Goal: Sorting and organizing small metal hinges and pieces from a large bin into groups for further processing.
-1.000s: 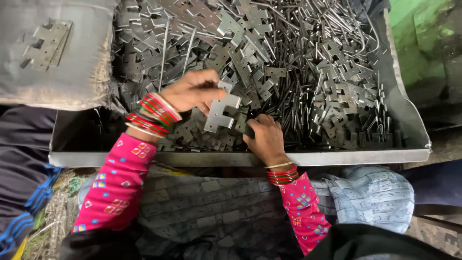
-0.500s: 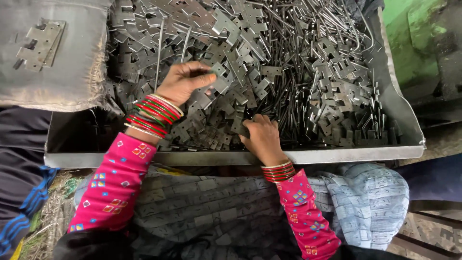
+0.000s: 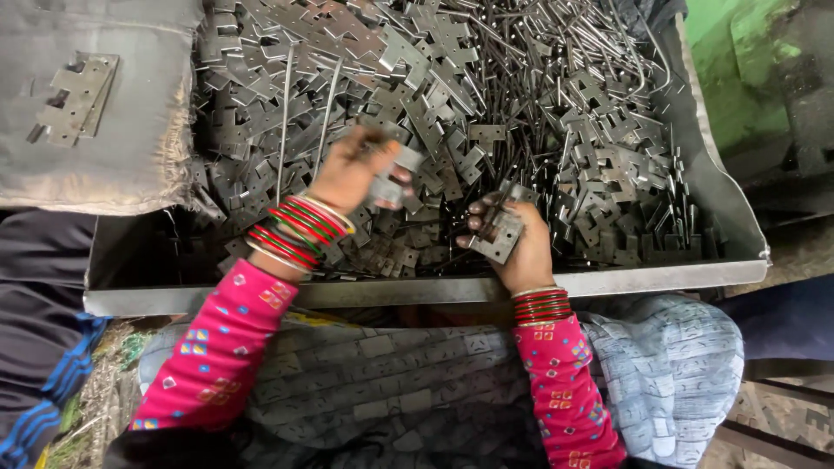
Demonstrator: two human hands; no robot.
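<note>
A flat grey hinge plate [image 3: 497, 233] sits in our right hand [image 3: 512, 247], lower centre of the frame, the fingers curled around it just above the near rim of the metal tray [image 3: 434, 291]. Nearest to us, our lap is covered by patterned grey cloth [image 3: 391, 382], with pink sleeves running up to red and green bangles on the left wrist [image 3: 295, 230] and red bangles on the right wrist [image 3: 542, 306]. A little further in, centre of the frame, our left hand [image 3: 352, 169] is closed around a second, motion-blurred metal piece [image 3: 391, 178], lifted slightly above the heap; so both grips are clenched on metal parts. Beyond the hands, the tray is filled with a dense pile of notched hinge plates [image 3: 417, 78] mixed with thin steel pins [image 3: 556, 78], the pins thicker toward the upper right. At the upper left of the frame a grey sack cloth [image 3: 122, 148] lies over the tray's corner, carrying a small stack of assembled hinges [image 3: 78, 97]. A green surface [image 3: 747, 69] shows at the upper right, beyond the tray wall.
</note>
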